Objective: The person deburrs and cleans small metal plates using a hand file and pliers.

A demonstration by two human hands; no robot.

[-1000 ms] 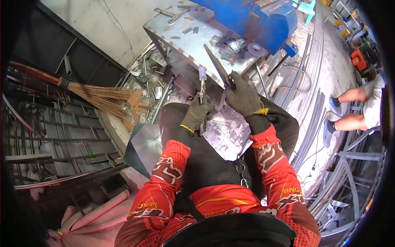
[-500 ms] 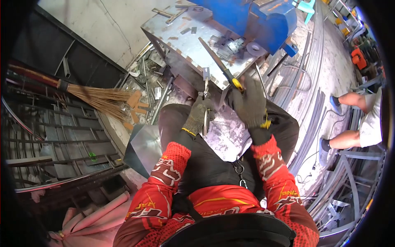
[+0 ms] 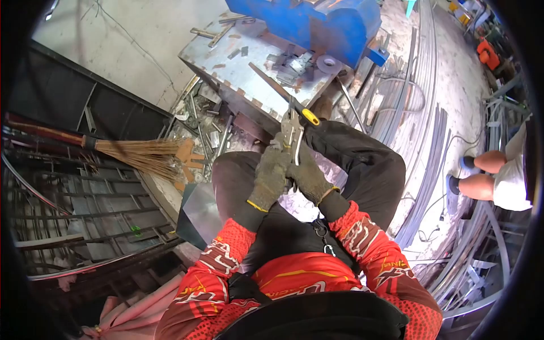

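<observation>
In the head view, both gloved hands are together above my lap. My left hand (image 3: 270, 174) is closed around a pair of locking pliers (image 3: 292, 133), their jaws pointing away from me. My right hand (image 3: 309, 175) is closed at the lower end of their handles, touching the left. A thin dark piece of metal (image 3: 292, 105) shows edge-on at the jaws; its shape is hard to make out. Just beyond lies a file (image 3: 277, 88) with a black and yellow handle, across the metal table (image 3: 226, 68), its handle sticking out over the near edge.
On the table are small metal plates (image 3: 296, 65), a tape roll (image 3: 327, 63) and a blue machine body (image 3: 317, 25). A broom (image 3: 136, 148) and metal scraps lie left. Long metal bars (image 3: 422, 170) cover the floor at right, near another person's legs (image 3: 481, 186).
My right hand has left the file's handle and moved left onto the pliers. The file now rests on the table. The pliers have been turned, and the view has shifted slightly.
</observation>
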